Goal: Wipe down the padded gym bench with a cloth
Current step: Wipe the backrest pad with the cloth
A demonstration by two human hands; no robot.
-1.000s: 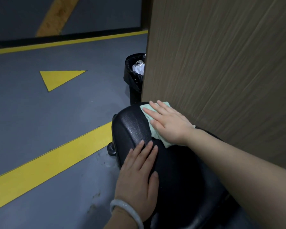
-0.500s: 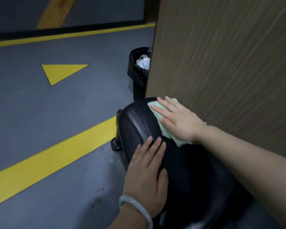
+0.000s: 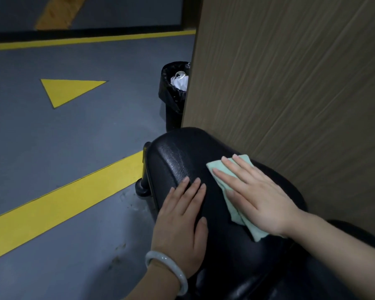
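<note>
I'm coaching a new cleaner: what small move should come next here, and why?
Probably slide the right hand, flat on the green cloth, forward toward the bench pad far end, which lies uncovered ahead; the left hand steadies the pad.

Glossy black grained-leather bench pad (image 3: 173, 156), soft matt green cloth (image 3: 223, 169), wood-grain panel (image 3: 290, 83).

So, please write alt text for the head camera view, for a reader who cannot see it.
A person's right hand presses a pale green cloth flat on a black padded bench, while the left hand, wearing a pale bangle, rests flat beside it. A wood-grain panel stands to the right; the grey floor has yellow markings.
</note>
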